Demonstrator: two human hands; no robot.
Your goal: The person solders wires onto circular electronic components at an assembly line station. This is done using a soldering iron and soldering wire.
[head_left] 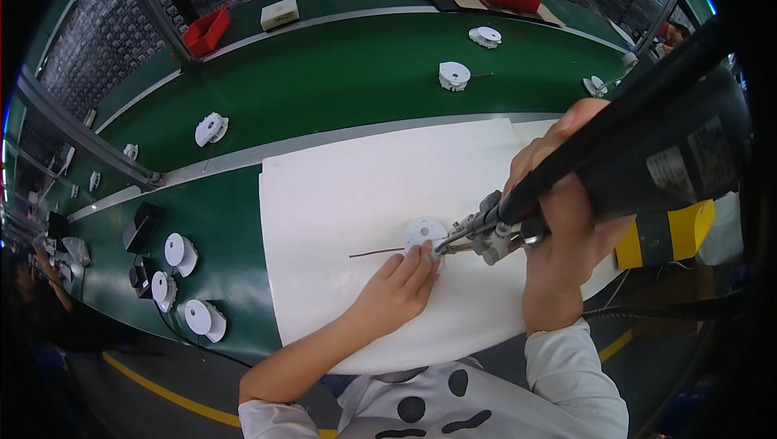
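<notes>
A white round plastic part (424, 229) lies on the white sheet in front of me, with a thin brown wire (376, 253) running out to its left. The fingertips of my left hand (398, 288) are bunched together at the near edge of this part, gripping it. My right hand (564, 216) is wrapped round a large black powered screwdriver (655, 168), which leans in from the upper right. Its metal nose (477, 233) reaches down to the part beside my left fingertips. The exact contact at the tip is hidden by my fingers.
Similar white parts stand on the green belt (324, 67) beyond, and several more on the green table (227, 237) at left, near black blocks (142, 227). Red bins (206, 30) sit at the back. A yellow and black box (668, 233) is at right, above a black cable (647, 309).
</notes>
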